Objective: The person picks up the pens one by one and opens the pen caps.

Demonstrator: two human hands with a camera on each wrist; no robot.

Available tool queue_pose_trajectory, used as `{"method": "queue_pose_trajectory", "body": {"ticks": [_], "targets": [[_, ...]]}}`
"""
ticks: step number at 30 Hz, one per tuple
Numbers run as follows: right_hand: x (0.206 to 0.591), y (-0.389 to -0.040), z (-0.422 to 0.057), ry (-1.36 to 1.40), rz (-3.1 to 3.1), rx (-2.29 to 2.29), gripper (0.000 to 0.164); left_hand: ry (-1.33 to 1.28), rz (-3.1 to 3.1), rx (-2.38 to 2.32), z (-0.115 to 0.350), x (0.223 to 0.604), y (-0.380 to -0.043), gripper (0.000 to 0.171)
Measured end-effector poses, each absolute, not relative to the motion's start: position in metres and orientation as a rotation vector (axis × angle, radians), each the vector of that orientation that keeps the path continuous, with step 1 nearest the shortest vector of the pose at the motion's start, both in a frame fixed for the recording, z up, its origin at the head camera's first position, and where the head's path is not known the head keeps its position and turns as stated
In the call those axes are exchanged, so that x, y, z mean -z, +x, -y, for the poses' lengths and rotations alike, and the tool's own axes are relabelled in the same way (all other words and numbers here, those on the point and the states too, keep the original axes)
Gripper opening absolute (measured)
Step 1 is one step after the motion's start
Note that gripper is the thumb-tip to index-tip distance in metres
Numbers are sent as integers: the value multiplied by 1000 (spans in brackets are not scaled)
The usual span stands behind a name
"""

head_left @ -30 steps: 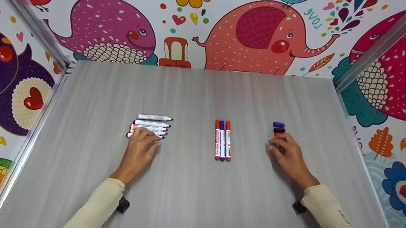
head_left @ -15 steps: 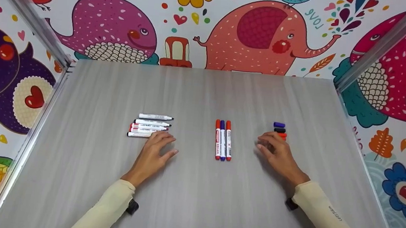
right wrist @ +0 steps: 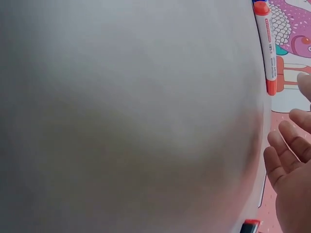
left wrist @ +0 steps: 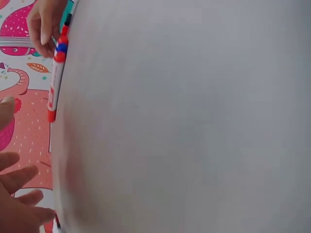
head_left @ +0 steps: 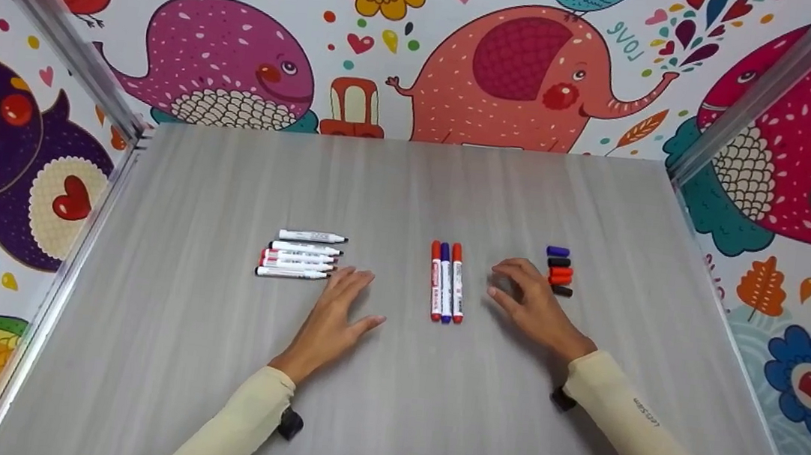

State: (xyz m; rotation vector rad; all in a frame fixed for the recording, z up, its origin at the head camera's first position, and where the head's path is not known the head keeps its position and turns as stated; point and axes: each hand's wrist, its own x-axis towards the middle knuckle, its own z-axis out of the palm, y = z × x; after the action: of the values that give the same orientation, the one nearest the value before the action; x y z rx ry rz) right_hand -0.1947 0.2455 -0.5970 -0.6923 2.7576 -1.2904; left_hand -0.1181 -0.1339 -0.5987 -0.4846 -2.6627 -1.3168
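My left hand holds nothing, its fingers spread beside the tip ends of several uncapped whiteboard markers lying in a row. In the middle lie three capped markers side by side: a red one, a blue one and another red one. My right hand is empty too, fingers loosely bent, between these markers and a column of loose marker caps. In the right wrist view, that hand shows relaxed fingers below a red marker.
Everything lies on a grey wood-grain table. Patterned walls with cartoon animals stand behind it and at both sides. Metal posts rise at the back corners.
Both hands have moved toward the middle, the left rightward off the uncapped markers and the right leftward off the caps. The whole column of caps now shows. The markers have stayed put.
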Motion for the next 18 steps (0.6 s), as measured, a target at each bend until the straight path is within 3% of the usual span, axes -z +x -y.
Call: {"method": "queue_pose_trajectory", "body": {"ticks": [18], "targets": [[603,-210,-218,-816,-2775,1186,64,-414,2736,1374,89,603,-117,82]]}}
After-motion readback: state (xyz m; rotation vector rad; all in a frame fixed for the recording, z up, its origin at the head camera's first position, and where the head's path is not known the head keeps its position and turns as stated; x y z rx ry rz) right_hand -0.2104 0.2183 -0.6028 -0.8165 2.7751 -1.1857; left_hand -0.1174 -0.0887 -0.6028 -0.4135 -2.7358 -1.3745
